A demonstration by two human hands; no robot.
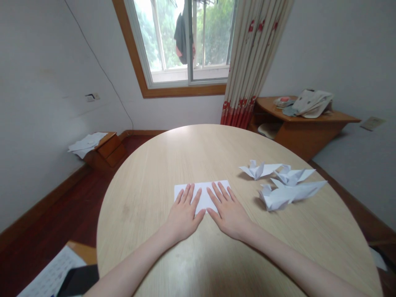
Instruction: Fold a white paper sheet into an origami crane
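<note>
A white sheet of paper point(202, 196) lies flat on the round wooden table point(148, 177). My left hand point(185, 213) rests palm down on its left part, fingers spread. On its right part lies my right hand point(229, 212), also flat with the fingers apart. The two thumbs nearly meet at the paper's near edge. Both hands hide much of the sheet, so I cannot tell whether it is folded. To the right stand three folded paper birds: one at the back left point(256, 170), one behind on the right point(291, 175) and a nearer one point(278, 198).
A wooden desk point(309, 132) with a cloth bag point(314, 103) stands at the far right, beside a curtain point(253, 62). At left is a small cabinet point(111, 150) with papers point(88, 142). A printed sheet point(55, 272) and a dark object point(78, 280) lie at the lower left.
</note>
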